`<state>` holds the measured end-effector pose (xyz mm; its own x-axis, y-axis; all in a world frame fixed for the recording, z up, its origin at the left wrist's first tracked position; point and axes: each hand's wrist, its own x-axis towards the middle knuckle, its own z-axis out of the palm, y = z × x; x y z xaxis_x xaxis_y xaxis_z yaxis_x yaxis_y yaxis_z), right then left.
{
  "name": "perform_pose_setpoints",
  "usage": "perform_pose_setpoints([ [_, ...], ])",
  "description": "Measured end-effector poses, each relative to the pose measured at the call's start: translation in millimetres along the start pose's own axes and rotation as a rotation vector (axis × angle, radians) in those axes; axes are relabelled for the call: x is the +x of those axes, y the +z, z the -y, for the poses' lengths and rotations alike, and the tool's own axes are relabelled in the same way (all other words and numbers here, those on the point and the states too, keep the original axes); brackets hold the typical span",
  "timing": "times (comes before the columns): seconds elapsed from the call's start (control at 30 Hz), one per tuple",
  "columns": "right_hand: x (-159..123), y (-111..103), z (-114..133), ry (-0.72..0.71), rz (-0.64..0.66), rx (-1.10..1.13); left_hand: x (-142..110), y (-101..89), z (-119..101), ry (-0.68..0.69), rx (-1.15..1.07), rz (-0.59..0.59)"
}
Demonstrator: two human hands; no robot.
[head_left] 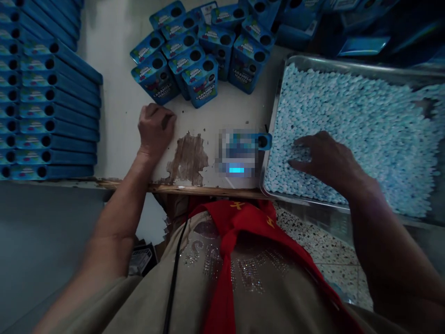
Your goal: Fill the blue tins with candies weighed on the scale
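My left hand (155, 126) rests on the worktop with its fingers curled in, and nothing shows in it. Just beyond it stand several blue candy boxes (201, 83) printed "Caramelo macizo", each with a dark round hole in its top. My right hand (325, 160) is over the metal tray (269, 174), its thumb and fingers apart at the surface of the pale blue candies (347, 106). Between my hands is a small device with a lit blue display (236, 170), largely blurred out. A blue box (264, 141) sits on or beside it; I cannot tell which.
Blue boxes lie stacked in rows (59, 113) on the left. More blue packaging (363, 45) is behind the tray, in shadow. The white worktop (118, 139) has a worn brown patch (189, 157) near its front edge.
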<state>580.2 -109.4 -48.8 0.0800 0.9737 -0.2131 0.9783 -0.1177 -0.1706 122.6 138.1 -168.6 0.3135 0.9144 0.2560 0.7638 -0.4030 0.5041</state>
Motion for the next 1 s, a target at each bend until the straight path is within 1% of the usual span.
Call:
perform_pose_setpoints([
  [0.07,-0.4,5.0,11.8,-0.025,-0.018,-0.031,1.7,0.1,0.6,0.013,0.010,-0.008],
  [0.17,7.0,4.2,27.2,-0.075,0.015,0.009,3.2,-0.6,-1.1,0.024,0.016,-0.001],
  [0.23,12.5,0.9,27.7,-0.043,0.052,0.069,3.2,-1.7,-3.8,0.006,0.010,0.009],
  [0.3,14.9,-3.1,20.5,0.023,0.058,0.166,2.8,-2.6,-7.0,-0.011,0.003,-0.001],
  [0.37,13.7,-7.3,10.5,0.057,0.031,0.304,2.8,-3.3,-9.5,-0.024,0.001,-0.007],
  [0.47,10.1,-14.2,1.6,0.089,-0.057,0.486,3.3,-3.5,-11.0,-0.038,0.002,0.017],
  [0.53,11.1,-19.3,4.2,0.145,-0.115,0.572,3.2,-2.9,-10.5,-0.040,-0.008,0.011],
  [0.6,16.0,-25.7,14.5,0.178,-0.135,0.662,2.5,-1.9,-9.5,-0.039,-0.023,-0.013],
  [0.63,19.3,-29.5,22.4,0.170,-0.140,0.709,2.1,-1.4,-8.8,-0.036,-0.027,-0.022],
  [0.67,22.5,-33.8,31.7,0.145,-0.147,0.751,1.8,-0.8,-8.2,-0.030,-0.023,-0.028],
  [0.77,29.6,-48.4,64.5,-0.001,-0.186,0.826,1.3,0.3,-7.1,-0.003,0.001,-0.036],
  [0.87,32.6,-60.0,92.3,-0.123,-0.187,0.772,1.4,-0.2,-8.9,-0.006,-0.021,-0.042],
  [0.93,34.3,-61.1,100.9,-0.169,-0.176,0.691,1.6,-1.3,-11.3,-0.039,-0.047,-0.035],
  [1.0,36.7,-56.1,100.5,-0.238,-0.197,0.637,1.6,-2.7,-13.6,-0.078,-0.053,-0.008],
])
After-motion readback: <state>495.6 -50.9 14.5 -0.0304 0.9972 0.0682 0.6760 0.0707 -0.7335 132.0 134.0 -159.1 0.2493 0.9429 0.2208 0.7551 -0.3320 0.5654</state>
